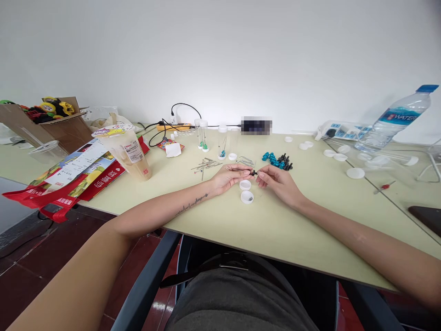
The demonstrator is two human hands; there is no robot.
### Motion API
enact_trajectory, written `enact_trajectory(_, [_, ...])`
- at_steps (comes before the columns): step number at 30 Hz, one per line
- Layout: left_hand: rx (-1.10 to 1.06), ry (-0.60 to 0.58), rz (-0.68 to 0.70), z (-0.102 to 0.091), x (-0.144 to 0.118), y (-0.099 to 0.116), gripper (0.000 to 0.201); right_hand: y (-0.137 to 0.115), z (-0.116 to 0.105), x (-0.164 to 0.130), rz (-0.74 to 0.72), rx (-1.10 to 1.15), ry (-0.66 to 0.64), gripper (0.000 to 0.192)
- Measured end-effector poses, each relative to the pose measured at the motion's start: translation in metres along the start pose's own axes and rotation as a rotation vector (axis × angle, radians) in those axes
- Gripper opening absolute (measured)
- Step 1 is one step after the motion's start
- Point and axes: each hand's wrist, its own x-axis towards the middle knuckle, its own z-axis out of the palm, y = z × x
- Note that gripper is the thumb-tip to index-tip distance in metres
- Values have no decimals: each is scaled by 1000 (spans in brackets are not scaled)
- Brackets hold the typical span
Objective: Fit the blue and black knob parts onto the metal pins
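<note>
My left hand [227,179] is closed in a pinch around a thin metal rod [234,168]. At its fingertips is a small black piece [254,173], its exact kind too small to make out. My right hand [277,181] pinches the other side of that black piece. Just below the fingers stand two white round caps [245,185], the nearer one with tiny dark bits in it. Small teal plastic pieces [272,159] and black pieces [285,162] lie in a pile beyond my right hand. Loose thin metal rods [206,165] and bent wires [246,161] lie beyond my left.
Clear tubes [222,138], some with rods and coloured pieces, stand at the back. A drink cup [129,154] and red bag [103,177] are left. A water bottle [396,120], power strip [344,131] and white caps [355,173] are right. A phone [257,125] leans on the wall.
</note>
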Motion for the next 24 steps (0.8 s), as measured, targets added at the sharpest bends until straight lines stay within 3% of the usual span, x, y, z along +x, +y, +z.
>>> enact_trajectory(10, [7, 2, 6, -2, 1, -1, 26, 6, -1, 2, 42, -14, -27, 41])
enact_trajectory(17, [-3, -10, 3, -3, 1, -2, 25, 3, -2, 1, 17, -80, -26, 35])
enact_trajectory(24, [-20, -1, -3, -3, 1, -2, 25, -1, 1, 0, 16, 31, 1, 29])
